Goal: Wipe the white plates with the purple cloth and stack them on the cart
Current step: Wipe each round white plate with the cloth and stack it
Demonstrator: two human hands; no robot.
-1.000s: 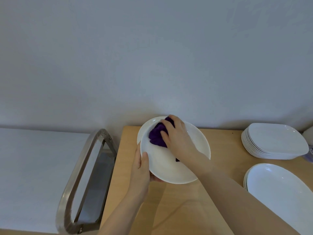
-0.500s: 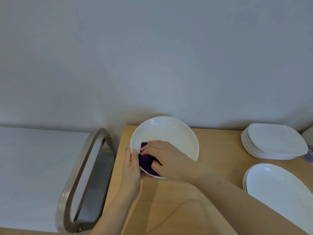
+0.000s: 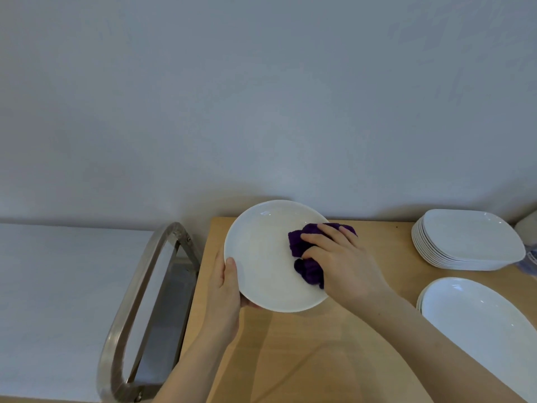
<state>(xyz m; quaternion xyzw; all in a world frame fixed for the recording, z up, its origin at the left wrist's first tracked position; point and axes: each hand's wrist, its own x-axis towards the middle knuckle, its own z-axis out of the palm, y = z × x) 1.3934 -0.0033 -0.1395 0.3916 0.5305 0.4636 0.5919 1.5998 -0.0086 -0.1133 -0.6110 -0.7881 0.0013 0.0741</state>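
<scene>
A round white plate point(image 3: 261, 257) is held tilted above the wooden table point(image 3: 290, 353). My left hand point(image 3: 225, 295) grips its lower left rim, thumb on the face and fingers hidden behind. My right hand point(image 3: 341, 263) clutches the crumpled purple cloth point(image 3: 308, 257) and presses it against the right side of the plate's face. The cart point(image 3: 151, 303) stands left of the table, only its metal handle and part of a grey shelf showing.
A stack of several squarish white plates point(image 3: 470, 242) sits at the table's back right. Oval white plates point(image 3: 479, 324) lie stacked at the right edge. A wall runs close behind the table. A white surface point(image 3: 58, 301) lies left of the cart.
My right hand has swept the cloth from the plate's lower left edge across to its right side. The plate has shifted slightly, and my left hand keeps its hold on the rim.
</scene>
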